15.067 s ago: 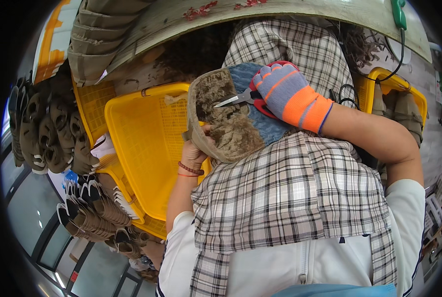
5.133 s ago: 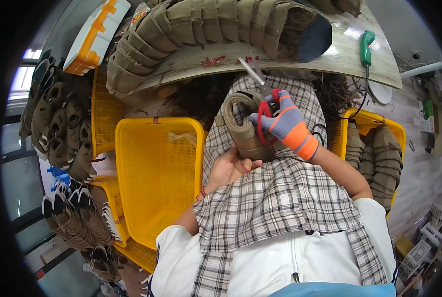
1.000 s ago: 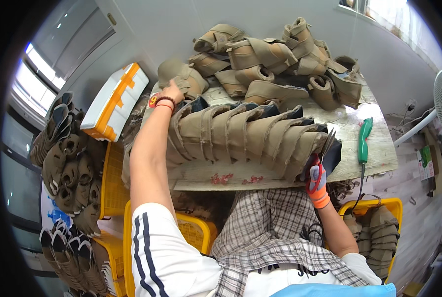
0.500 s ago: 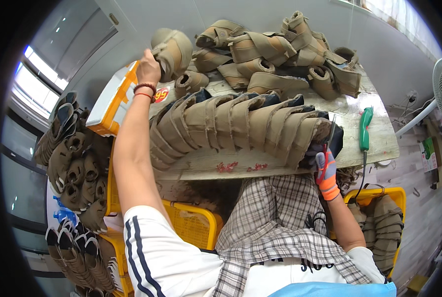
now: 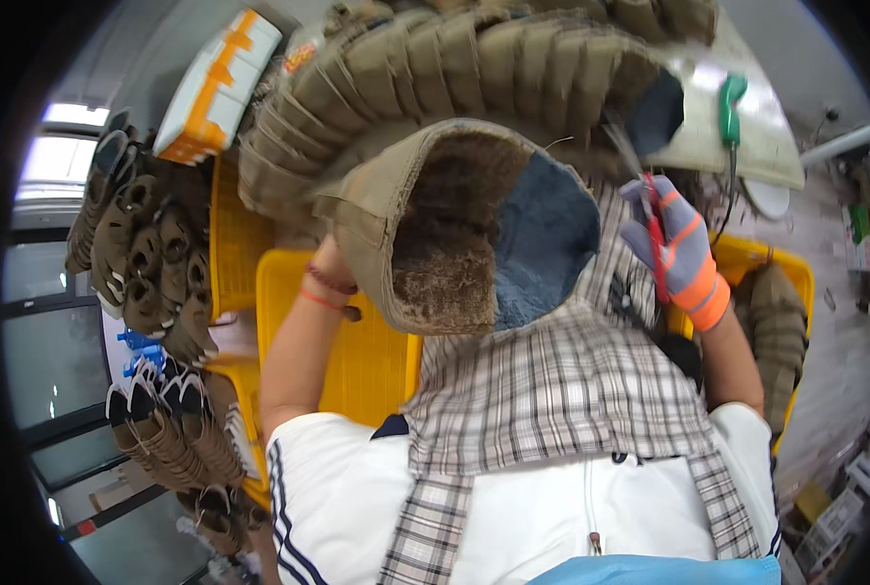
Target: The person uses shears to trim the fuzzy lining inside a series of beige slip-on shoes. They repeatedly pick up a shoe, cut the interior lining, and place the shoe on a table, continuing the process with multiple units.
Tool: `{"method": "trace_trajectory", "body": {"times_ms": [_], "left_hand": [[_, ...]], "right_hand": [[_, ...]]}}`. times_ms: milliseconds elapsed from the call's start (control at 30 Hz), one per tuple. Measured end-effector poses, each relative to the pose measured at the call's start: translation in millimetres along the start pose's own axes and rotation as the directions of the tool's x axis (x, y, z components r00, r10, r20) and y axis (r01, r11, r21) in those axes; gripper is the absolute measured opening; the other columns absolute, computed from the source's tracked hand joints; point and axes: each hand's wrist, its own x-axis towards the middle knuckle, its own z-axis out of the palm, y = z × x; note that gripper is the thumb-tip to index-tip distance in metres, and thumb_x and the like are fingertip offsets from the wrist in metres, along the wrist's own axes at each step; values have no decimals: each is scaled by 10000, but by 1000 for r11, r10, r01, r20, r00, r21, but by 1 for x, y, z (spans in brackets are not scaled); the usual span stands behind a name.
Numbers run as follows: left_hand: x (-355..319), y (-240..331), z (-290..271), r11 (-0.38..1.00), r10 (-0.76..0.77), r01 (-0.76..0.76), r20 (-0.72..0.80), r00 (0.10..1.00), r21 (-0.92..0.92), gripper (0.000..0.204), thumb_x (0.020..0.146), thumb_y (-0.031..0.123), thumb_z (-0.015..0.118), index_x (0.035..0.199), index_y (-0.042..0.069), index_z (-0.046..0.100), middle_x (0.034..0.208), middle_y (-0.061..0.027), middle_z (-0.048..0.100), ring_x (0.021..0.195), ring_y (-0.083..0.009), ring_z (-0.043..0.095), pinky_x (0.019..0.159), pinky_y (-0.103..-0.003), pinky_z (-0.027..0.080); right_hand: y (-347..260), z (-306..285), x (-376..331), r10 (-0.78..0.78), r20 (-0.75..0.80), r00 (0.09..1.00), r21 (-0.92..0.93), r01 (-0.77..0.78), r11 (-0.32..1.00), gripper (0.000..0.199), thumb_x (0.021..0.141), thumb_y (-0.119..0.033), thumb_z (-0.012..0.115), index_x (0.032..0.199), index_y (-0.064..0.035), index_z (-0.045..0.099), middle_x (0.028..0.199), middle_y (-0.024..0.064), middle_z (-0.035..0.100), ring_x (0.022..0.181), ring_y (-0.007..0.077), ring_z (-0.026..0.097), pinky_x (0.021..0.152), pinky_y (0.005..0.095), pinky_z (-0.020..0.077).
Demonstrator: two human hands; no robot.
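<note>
My left hand (image 5: pixel 330 257) grips a khaki boot upper (image 5: pixel 368 232) from its left side, and its fingers are hidden behind the boot. The upper is held up close with its opening facing me, showing brown fleece lining and a dark blue panel. A loose thread sticks up from its right rim. My right hand (image 5: pixel 676 242), in a grey and orange glove, is closed around red-handled scissors (image 5: pixel 656 229). Their blades point up and left, blurred, and apart from the boot. Behind, a curved row of nested khaki uppers (image 5: pixel 435 78) lies on the table.
A green corded tool (image 5: pixel 730 109) lies on the table's right (image 5: pixel 696 161). Yellow crates stand at my left (image 5: pixel 289 292) and right (image 5: pixel 795 268), the right one holding stacked uppers. A white box with orange tape (image 5: pixel 222 83) sits far left, above more boot uppers (image 5: pixel 142 249).
My left hand has brought the boot upper from the far left of the table to in front of me, turning its opening toward me. The scissors have stayed in my right hand. The view has tilted down.
</note>
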Motion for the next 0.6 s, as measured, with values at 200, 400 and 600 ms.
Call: {"method": "trace_trajectory", "body": {"times_ms": [200, 400, 600], "left_hand": [[-49, -149, -18, 628, -608, 507, 34, 793, -590, 324, 923, 268, 509, 1118, 13, 561, 1110, -86, 600, 1019, -210, 571, 884, -377, 497], [-57, -144, -27, 544, -749, 385, -224, 623, -746, 309, 878, 68, 562, 1162, -35, 500, 1165, -167, 550, 1063, -309, 547, 879, -512, 496], [-66, -124, -30, 613, -767, 575, -233, 598, -543, 183, 669, -93, 707, 815, 1, 650, 1053, -145, 594, 940, -214, 588, 820, -304, 522]], "right_hand": [[21, 63, -23, -84, 388, 918, -488, 282, 826, 286, 709, -244, 702, 942, -98, 624, 858, 96, 637, 826, 267, 613, 727, 344, 487], [60, 103, -26, 36, 487, 873, -581, 293, 760, 273, 713, -273, 699, 896, -93, 604, 838, 89, 610, 796, 259, 585, 745, 357, 451], [59, 109, -7, 14, 483, 875, -651, 349, 674, 304, 715, -324, 689, 935, -120, 640, 830, 77, 634, 790, 238, 616, 719, 338, 477]]}}
